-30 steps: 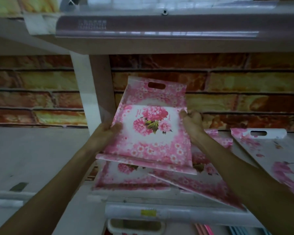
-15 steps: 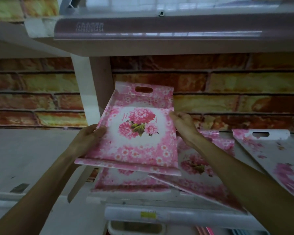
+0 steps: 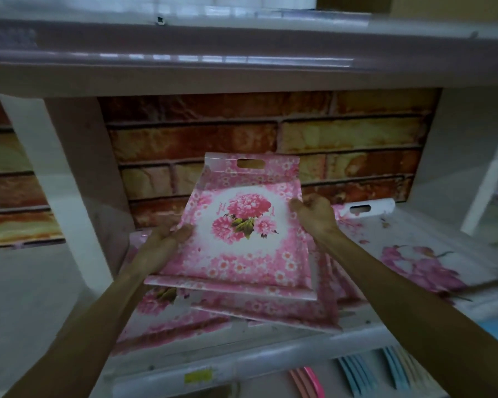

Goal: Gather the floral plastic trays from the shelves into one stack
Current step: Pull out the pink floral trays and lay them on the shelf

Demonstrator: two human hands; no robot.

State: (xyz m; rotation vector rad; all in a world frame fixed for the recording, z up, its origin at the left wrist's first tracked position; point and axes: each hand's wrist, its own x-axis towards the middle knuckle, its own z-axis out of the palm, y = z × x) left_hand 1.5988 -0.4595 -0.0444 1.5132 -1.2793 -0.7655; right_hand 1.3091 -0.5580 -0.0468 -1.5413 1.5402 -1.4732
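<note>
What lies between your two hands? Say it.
In the head view, the pink floral tray spans the gap between the left hand and the right hand, gripped at both side edges.

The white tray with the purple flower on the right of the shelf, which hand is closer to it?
Right. The right hand grips the held pink tray beside the white tray; the left hand grips its far side.

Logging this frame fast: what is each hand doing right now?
Left hand: grips the left edge of the pink floral tray.
Right hand: grips the same tray's right edge.
</note>
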